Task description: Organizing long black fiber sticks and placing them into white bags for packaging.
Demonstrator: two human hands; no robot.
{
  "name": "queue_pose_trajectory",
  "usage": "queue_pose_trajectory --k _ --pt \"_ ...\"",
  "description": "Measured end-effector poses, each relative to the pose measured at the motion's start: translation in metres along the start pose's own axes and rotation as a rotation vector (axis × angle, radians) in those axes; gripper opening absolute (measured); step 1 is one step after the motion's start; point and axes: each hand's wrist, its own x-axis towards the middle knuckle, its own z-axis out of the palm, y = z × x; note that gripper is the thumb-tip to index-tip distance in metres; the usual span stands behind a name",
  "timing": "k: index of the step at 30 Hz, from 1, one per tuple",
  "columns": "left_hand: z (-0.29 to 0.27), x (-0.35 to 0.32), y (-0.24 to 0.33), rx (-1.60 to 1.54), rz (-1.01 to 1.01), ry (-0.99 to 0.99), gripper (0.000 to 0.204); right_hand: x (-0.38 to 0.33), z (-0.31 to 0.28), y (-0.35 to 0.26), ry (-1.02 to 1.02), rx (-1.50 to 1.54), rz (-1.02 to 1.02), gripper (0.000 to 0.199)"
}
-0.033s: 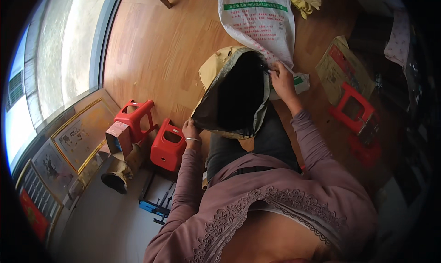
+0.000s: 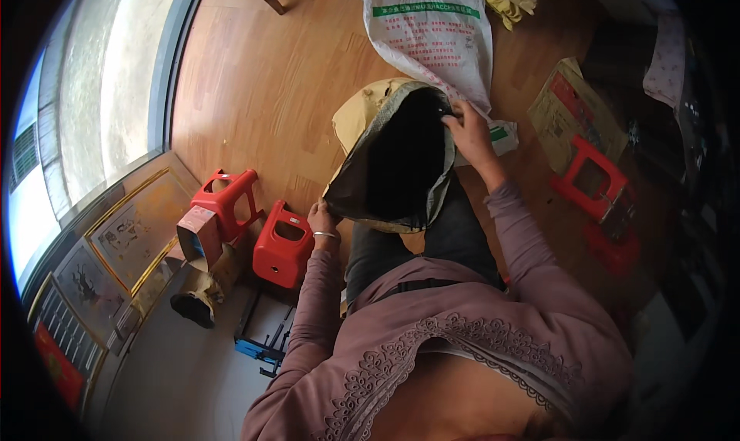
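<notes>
Gaping toward the viewer at mid-frame, the tan sack [image 2: 362, 113], grey-lined and black inside, has its mouth's long axis slanting from lower left to upper right. Each grip is clamped on its edge, left hand [image 2: 322, 219] at the lower-left corner, right hand [image 2: 472, 139] at the upper-right rim. Near the left hand sits a red stool [image 2: 279, 257]; beyond, wood floor [image 2: 254, 79] spreads toward upper left.

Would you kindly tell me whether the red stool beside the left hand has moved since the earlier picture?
No; the red stool beside the left hand shows no visible shift either way against the gold-framed picture.
</notes>
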Motion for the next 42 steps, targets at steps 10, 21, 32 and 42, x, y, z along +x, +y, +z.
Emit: queue_pose_trajectory --k 10,21,32,42 --pt "0.017 0.0 0.055 0.964 1.011 -0.046 0.05 0.018 0.02 -0.054 -0.472 -0.588 0.277 0.039" --pt "0.042 0.05 0.14 1.167 0.915 -0.329 0.015 0.034 0.035 -0.039 -0.468 -0.256 0.656 0.021" --pt "-0.038 0.009 0.091 0.986 0.849 -0.482 0.014 -0.081 0.108 -0.039 -0.281 -0.559 0.32 0.024" --pt "0.011 0.027 0.115 0.976 0.906 -0.443 0.017 -0.081 0.115 -0.06 -0.227 -0.548 0.393 0.018"
